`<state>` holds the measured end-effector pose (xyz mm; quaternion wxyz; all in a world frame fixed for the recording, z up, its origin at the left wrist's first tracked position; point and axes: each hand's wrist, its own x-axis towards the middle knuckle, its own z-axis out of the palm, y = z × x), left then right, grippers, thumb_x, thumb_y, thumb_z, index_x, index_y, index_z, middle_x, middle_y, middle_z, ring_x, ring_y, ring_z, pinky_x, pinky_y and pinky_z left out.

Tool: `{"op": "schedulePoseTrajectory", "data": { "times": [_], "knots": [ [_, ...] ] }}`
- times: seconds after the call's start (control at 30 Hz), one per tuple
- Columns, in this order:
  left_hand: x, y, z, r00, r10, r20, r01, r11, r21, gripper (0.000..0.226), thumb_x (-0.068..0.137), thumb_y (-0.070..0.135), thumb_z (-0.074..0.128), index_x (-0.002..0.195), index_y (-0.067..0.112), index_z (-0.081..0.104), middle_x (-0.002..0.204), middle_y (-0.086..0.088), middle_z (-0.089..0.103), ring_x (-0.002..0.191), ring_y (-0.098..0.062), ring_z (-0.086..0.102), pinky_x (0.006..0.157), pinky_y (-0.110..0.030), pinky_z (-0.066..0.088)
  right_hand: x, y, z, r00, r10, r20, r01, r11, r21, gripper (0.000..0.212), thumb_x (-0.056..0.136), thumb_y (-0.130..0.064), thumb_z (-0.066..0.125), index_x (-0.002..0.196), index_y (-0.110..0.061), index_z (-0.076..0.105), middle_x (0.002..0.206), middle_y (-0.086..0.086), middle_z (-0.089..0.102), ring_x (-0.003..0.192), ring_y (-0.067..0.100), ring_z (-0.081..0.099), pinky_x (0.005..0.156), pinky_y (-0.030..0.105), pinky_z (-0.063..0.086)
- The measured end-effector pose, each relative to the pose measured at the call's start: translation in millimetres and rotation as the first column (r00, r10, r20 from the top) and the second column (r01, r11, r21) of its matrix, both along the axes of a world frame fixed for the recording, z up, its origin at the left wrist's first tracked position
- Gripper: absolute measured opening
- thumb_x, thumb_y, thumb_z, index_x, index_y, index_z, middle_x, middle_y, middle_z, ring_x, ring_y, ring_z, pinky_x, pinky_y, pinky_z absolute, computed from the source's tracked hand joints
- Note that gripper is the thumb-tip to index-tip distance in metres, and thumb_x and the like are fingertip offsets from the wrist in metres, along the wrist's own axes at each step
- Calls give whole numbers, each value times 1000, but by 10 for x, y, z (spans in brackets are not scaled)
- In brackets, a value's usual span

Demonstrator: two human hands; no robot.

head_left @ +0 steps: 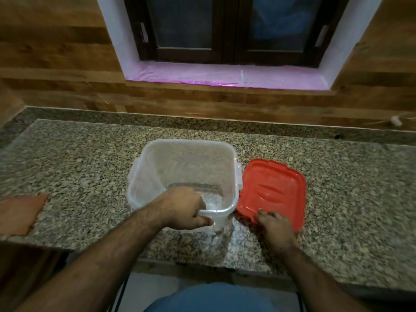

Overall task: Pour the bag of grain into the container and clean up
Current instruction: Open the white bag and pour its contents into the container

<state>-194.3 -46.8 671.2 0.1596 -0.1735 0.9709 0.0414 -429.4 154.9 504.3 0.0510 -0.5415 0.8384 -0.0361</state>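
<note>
One view only: a wide-angle camera worn on the person's head, facing forward and tilted down across a speckled granite countertop [90, 167]. It looks from the near edge of the counter toward the wood-panelled back wall [56, 70] and a dark-framed window [227, 30] at top centre. Straight lines bow toward the frame edges, typical of the wide lens. The camera sits close: both forearms enter from the bottom edge, and the clear square plastic container [186, 167] and red plastic lid [274, 188] occupy the centre. No second view exists, so no overlap applies.
</note>
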Motion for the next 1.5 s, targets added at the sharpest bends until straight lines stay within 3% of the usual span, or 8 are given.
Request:
{"op": "schedulePoseTrajectory", "data": {
  "times": [0.07, 0.17, 0.37, 0.63, 0.93, 1.23, 1.33, 1.5],
  "knots": [
    [-6, 8, 15, 1000, 14, 13, -15, 1000, 21, 49, 96, 71, 54, 79, 26, 61, 70, 7, 64, 67, -19, 62, 66, -34, 54, -30, 49, -91, 1000, 22, -3, -21, 995, 95, 50, 90, -49, 47, 129, -32, 72, 148, -2, 66, 125, 30, 63, 100, 44, 53],
    [4, 3, 19, 1000, 20, 4, -20, 996, 88, 56, 89, 81, 53, 89, 27, 71, 73, 10, 69, 68, -14, 65, 66, -32, 55, -13, 25, -74, 998, -44, 40, 44, 999, -10, 54, 86, -75, 54, 98, -28, 78, 112, -2, 80, 101, 30, 72, 84, 41, 56],
    [197, -199, 77, 892, 264, -367, -125, 924, 361, 74, 88, 90, 40, 113, 32, 79, 99, 17, 78, 88, 2, 71, 77, -36, 62, -17, -691, 796, 907, -113, 407, 318, 816, -482, 55, 105, -54, 41, 77, -13, 66, 70, 3, 66, 69, 28, 62, 65, 43, 51],
    [927, -1132, 833, 528, 407, -745, -409, 891, 196, 42, 96, 54, 59, 88, 21, 82, 69, 9, 72, 64, -3, 66, 60, -33, 54, 598, -2326, 2562, 938, 312, 150, -94, 647, -757, 43, 105, -39, 58, 68, -17, 54, 59, -6, 48, 59, 22, 53, 54, 39, 41],
    [2426, -2600, 2533, 177, 328, -928, -730, 677, 100, 34, 94, 49, 70, 69, 27, 71, 58, 14, 63, 58, -1, 60, 55, -24, 42, 2410, -4578, 4398, 818, 573, 51, -374, 597, -710, 24, 102, -51, 58, 103, -29, 69, 92, -9, 74, 84, 15, 69, 71, 33, 55],
    [4544, -4355, 4369, -186, 142, -972, -842, 488, 232, 17, 90, 38, 79, 97, 22, 79, 82, 12, 73, 79, -12, 70, 74, -29, 56, 4464, -6817, 6331, 747, 640, -178, -560, 463, -687, 27, 107, -36, 49, 131, -26, 58, 116, 1, 74, 97, 27, 71, 86, 45, 62],
    [5042, -4859, 4695, -317, 126, -940, -834, 434, 340, 35, 88, 39, 80, 118, 21, 72, 93, 9, 72, 90, -17, 69, 80, -31, 54, 5017, -7518, 6740, 753, 586, -297, -604, 438, -666, 38, 107, -30, 49, 145, -29, 50, 124, 7, 73, 103, 31, 72, 84, 48, 63],
    [5631, -5592, 5037, -327, 185, -927, -874, 313, 371, 69, 85, 46, 79, 144, 19, 57, 123, -6, 67, 108, -26, 65, 86, -34, 51, 5622, -8414, 7286, 809, 447, -382, -583, 527, -619, 67, 102, -4, 42, 164, -27, 30, 129, 11, 71, 112, 35, 70, 83, 45, 59]
  ]
}}
